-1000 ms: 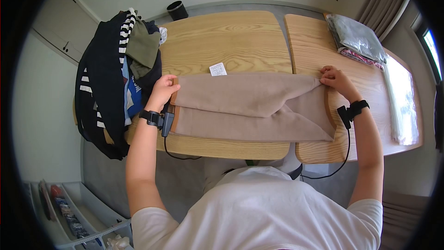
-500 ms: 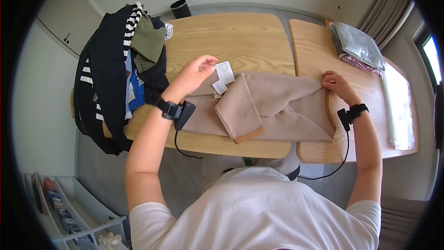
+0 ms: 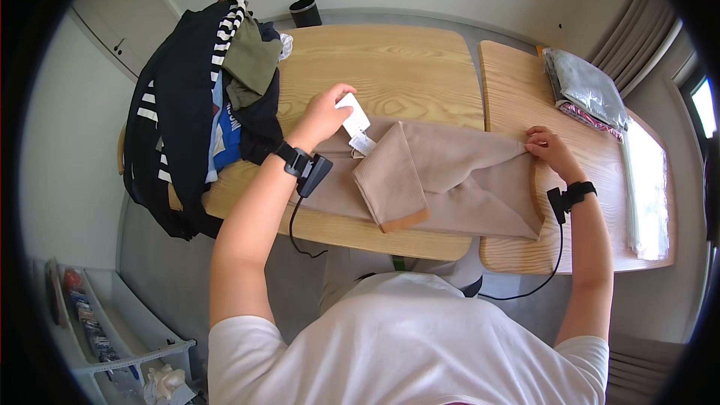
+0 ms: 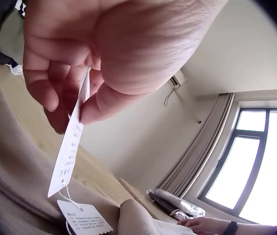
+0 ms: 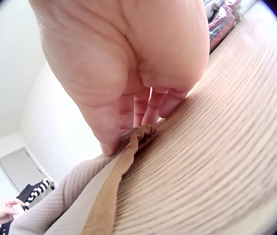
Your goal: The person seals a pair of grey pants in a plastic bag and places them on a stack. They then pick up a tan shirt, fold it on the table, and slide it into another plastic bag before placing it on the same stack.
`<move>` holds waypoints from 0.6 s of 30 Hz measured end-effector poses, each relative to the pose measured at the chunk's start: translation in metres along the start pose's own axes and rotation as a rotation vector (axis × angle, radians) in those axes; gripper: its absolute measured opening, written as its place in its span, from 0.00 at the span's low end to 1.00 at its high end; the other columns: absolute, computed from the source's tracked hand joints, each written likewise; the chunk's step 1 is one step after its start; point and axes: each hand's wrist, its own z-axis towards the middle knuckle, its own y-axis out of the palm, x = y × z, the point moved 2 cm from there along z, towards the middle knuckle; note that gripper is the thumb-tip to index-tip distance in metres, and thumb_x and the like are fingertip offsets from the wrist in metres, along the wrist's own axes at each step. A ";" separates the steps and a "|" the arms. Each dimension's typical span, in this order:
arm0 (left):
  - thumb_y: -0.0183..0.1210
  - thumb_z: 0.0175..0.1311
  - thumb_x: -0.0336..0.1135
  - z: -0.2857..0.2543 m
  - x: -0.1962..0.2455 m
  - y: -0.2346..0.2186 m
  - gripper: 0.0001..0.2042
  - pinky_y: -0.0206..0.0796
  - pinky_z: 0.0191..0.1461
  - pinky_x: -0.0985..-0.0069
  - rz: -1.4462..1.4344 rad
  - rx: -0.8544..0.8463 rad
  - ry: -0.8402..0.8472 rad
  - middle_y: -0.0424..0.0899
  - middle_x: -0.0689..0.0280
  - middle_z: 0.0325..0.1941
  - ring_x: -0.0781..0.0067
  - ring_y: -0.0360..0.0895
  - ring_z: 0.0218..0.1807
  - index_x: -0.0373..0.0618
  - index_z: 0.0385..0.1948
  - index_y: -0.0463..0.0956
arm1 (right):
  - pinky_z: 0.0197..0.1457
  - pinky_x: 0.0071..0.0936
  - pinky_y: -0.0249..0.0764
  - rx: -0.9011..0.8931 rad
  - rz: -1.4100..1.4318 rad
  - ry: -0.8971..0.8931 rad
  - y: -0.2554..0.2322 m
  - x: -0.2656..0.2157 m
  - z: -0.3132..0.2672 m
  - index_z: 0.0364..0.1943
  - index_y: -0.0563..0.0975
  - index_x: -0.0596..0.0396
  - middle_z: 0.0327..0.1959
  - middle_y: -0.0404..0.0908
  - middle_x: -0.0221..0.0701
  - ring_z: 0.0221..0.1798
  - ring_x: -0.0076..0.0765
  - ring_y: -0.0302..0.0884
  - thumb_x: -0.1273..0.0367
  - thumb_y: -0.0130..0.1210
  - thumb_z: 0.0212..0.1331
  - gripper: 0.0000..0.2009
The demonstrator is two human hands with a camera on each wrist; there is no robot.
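Note:
A beige garment (image 3: 480,169) with brown edging lies across both tables, its left part folded over so a brown-edged corner points toward the person. The left hand (image 3: 324,116) pinches a white paper tag (image 3: 354,114) above the garment's upper left; in the left wrist view the thumb and fingers hold the tag's upper end (image 4: 70,147), and a smaller tag (image 4: 83,218) hangs from it by a string. At the garment's upper right corner, the right hand (image 3: 553,151) pinches the fabric; the right wrist view shows thumb and fingers at the brown edging (image 5: 110,196).
A heap of dark, striped, olive and blue clothes (image 3: 180,105) covers the left side. Plastic-wrapped clothes (image 3: 589,86) and clear plastic bags (image 3: 646,195) lie on the right table (image 3: 517,97). A black bin (image 3: 304,13) stands behind; a divided grey container (image 3: 142,315) is lower left.
The left hand has left the garment's left edge, moved right and taken hold of the tag. The garment's left end has been folded over to the right. The right hand stays at its corner.

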 end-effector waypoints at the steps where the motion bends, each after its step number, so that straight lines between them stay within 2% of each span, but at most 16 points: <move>1: 0.57 0.55 0.26 -0.009 -0.001 -0.008 0.17 0.69 0.48 0.70 0.007 -0.002 -0.007 0.81 0.54 0.43 0.59 0.79 0.46 0.41 0.49 0.72 | 0.52 0.24 0.70 -0.015 -0.035 -0.051 -0.001 0.006 0.002 0.37 0.80 0.62 0.53 0.73 0.29 0.48 0.32 0.75 0.70 0.61 0.55 0.10; 3: 0.56 0.55 0.26 -0.029 -0.003 -0.025 0.15 0.72 0.42 0.72 0.101 0.071 -0.074 0.82 0.55 0.36 0.62 0.81 0.38 0.39 0.46 0.73 | 0.51 0.24 0.70 -0.033 -0.063 -0.101 0.000 0.012 0.005 0.39 0.79 0.63 0.53 0.73 0.29 0.47 0.32 0.75 0.70 0.61 0.55 0.11; 4: 0.56 0.55 0.26 -0.038 -0.009 -0.029 0.15 0.72 0.42 0.72 0.106 0.069 -0.079 0.82 0.55 0.36 0.62 0.81 0.38 0.39 0.46 0.73 | 0.51 0.24 0.70 -0.019 -0.050 -0.087 -0.001 0.011 0.005 0.39 0.79 0.64 0.53 0.73 0.30 0.47 0.32 0.75 0.70 0.60 0.55 0.11; 6: 0.55 0.58 0.27 -0.055 -0.018 -0.035 0.13 0.71 0.33 0.78 -0.093 0.086 -0.274 0.82 0.57 0.32 0.69 0.81 0.30 0.36 0.45 0.71 | 0.51 0.24 0.70 -0.009 -0.034 -0.075 -0.003 0.007 0.004 0.40 0.78 0.64 0.52 0.73 0.30 0.47 0.32 0.76 0.70 0.60 0.56 0.12; 7: 0.55 0.58 0.27 -0.061 -0.016 -0.038 0.13 0.71 0.33 0.78 -0.088 0.087 -0.279 0.82 0.57 0.32 0.69 0.81 0.30 0.36 0.45 0.71 | 0.51 0.24 0.70 -0.015 -0.050 -0.066 -0.004 0.006 0.004 0.39 0.78 0.64 0.52 0.73 0.30 0.46 0.32 0.76 0.70 0.60 0.56 0.11; 9: 0.52 0.62 0.27 -0.075 -0.012 -0.045 0.11 0.68 0.30 0.84 -0.278 0.110 -0.456 0.80 0.59 0.35 0.77 0.78 0.27 0.36 0.46 0.69 | 0.51 0.24 0.70 -0.026 -0.063 -0.058 -0.002 0.007 0.004 0.39 0.78 0.65 0.52 0.73 0.30 0.46 0.33 0.76 0.70 0.60 0.56 0.11; 13: 0.53 0.64 0.29 -0.093 -0.022 -0.049 0.09 0.68 0.31 0.84 -0.501 0.153 -0.573 0.80 0.61 0.35 0.77 0.77 0.27 0.38 0.44 0.70 | 0.51 0.25 0.70 -0.012 -0.050 -0.065 -0.002 0.008 0.004 0.36 0.79 0.63 0.53 0.73 0.30 0.46 0.33 0.76 0.70 0.60 0.56 0.09; 14: 0.53 0.63 0.29 -0.097 -0.023 -0.048 0.08 0.69 0.35 0.83 -0.524 0.193 -0.551 0.80 0.62 0.36 0.76 0.78 0.31 0.39 0.42 0.70 | 0.51 0.24 0.69 -0.013 -0.056 -0.059 -0.002 0.008 0.004 0.36 0.79 0.63 0.52 0.73 0.29 0.47 0.33 0.76 0.70 0.60 0.56 0.09; 17: 0.55 0.62 0.28 -0.107 -0.037 -0.038 0.09 0.70 0.36 0.82 -0.630 0.287 -0.521 0.80 0.60 0.37 0.75 0.79 0.35 0.38 0.41 0.70 | 0.52 0.24 0.69 -0.023 -0.056 -0.083 -0.002 0.010 0.005 0.35 0.79 0.62 0.52 0.72 0.29 0.47 0.32 0.76 0.71 0.59 0.56 0.08; 18: 0.54 0.62 0.27 -0.109 -0.031 -0.037 0.08 0.70 0.40 0.80 -0.632 0.240 -0.549 0.80 0.61 0.38 0.76 0.77 0.39 0.38 0.40 0.70 | 0.52 0.24 0.69 -0.026 -0.054 -0.082 -0.002 0.009 0.005 0.35 0.79 0.62 0.52 0.72 0.29 0.47 0.32 0.76 0.71 0.59 0.56 0.08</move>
